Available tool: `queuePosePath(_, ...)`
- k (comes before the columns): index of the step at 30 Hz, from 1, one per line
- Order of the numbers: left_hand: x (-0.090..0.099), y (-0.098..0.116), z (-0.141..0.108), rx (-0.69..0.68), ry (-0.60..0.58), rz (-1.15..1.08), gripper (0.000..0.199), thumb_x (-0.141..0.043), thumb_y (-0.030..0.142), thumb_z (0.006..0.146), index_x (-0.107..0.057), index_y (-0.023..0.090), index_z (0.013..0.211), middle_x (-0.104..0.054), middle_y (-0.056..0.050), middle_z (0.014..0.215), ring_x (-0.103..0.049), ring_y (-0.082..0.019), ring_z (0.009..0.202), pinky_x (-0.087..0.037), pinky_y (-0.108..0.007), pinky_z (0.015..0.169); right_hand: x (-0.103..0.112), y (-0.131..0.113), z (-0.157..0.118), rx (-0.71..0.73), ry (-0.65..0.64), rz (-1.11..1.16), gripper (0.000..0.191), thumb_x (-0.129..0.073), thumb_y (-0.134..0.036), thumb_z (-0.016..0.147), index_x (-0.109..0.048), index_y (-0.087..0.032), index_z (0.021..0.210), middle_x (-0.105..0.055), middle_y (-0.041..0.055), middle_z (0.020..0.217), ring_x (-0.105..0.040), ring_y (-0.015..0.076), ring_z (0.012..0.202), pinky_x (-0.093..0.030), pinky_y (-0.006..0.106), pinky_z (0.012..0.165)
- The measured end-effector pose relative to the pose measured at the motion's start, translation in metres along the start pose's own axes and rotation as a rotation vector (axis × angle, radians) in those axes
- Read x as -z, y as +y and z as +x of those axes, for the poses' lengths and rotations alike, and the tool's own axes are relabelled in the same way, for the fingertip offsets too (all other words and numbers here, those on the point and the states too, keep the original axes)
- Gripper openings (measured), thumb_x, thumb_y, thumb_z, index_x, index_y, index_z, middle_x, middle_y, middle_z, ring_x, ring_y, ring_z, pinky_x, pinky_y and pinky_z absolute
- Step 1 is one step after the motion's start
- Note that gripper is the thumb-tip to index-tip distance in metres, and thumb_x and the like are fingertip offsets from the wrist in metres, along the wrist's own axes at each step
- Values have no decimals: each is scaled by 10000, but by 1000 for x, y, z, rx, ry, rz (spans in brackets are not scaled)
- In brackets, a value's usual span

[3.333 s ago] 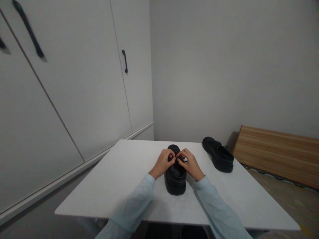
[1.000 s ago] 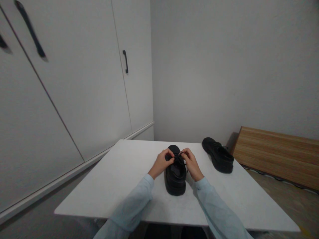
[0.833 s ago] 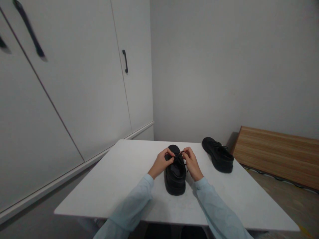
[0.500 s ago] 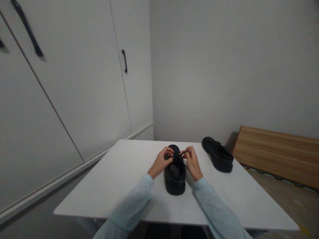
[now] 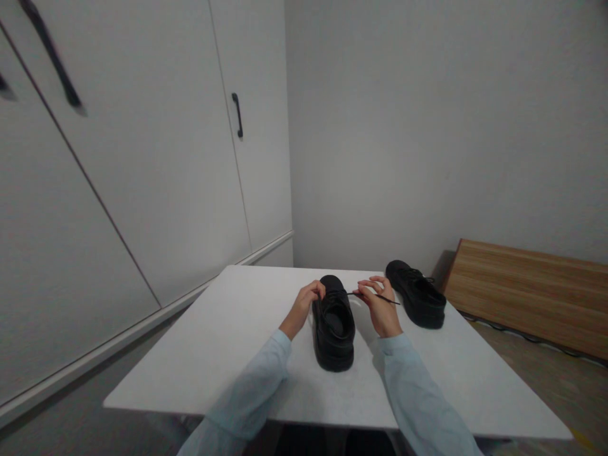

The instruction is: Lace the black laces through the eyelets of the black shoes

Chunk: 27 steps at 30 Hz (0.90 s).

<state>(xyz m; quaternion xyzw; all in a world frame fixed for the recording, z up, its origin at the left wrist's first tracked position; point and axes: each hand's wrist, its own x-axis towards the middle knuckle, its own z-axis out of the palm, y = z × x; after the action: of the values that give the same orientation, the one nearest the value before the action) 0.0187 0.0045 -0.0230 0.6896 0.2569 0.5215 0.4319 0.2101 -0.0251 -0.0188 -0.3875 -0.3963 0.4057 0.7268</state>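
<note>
A black lace-up shoe point(image 5: 334, 345) stands on the white table point(image 5: 228, 342) in front of me, its toe pointing away and its heel towards me. At the left side of its lacing, my left hand point(image 5: 304, 306) is closed in a pinch on a shoelace. To the right of the shoe, my right hand point(image 5: 377, 303) pinches the other stretch of black shoelace point(image 5: 388, 299). That lace runs taut from the lacing to my fingers, and its loose end sticks out to the right past them.
A second black shoe point(image 5: 418, 297), its laces tied, stands at the table's back right. Behind the table are a grey wall point(image 5: 427, 126) and white cabinets point(image 5: 142, 158) on the left. A wood-grain board point(image 5: 527, 294) leans at the right.
My hands have moved apart: the right one went out to the right, drawing the lace sideways, and the left one shifted slightly left. The shoe stayed in place.
</note>
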Motion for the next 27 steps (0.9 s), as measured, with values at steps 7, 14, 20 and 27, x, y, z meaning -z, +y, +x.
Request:
queuePosePath(7,0,-1,0,41,122,-140,570,-224,507,891,-347,198,429,-434,-31,600,-463,-161,675,-399,-303,732,-3,-5,-3,-54,-195,-240,381,-795,-342,582,-540,-198,825,-605,-35,728,-555,94,456,-426,226,424)
queuePosePath(14,-1,1,1,99,131,46,585,-299,576,884,-440,188,469,-492,-12,535,-496,-144,593,-405,-289,690,-11,-15,-7,-47,-434,-143,564,-434,-684,789,-660,-167,794,-527,-10,455,-473,123,429,-392,270,486)
queuePosePath(20,-2,2,2,67,167,97,340,-445,459,872,-568,163,759,-538,12,625,-530,-131,646,-411,-253,682,-4,-29,-8,-182,-558,60,876,-132,-777,779,-727,-135,785,-540,56,408,-499,184,466,-416,343,597)
queuePosePath(27,0,-3,2,74,152,81,311,-481,422,862,-629,153,909,-654,-47,785,-615,-167,791,-451,-284,772,5,-37,-8,-237,-658,159,862,-147,-780,759,-715,-141,872,-586,66,453,-494,187,440,-415,366,612)
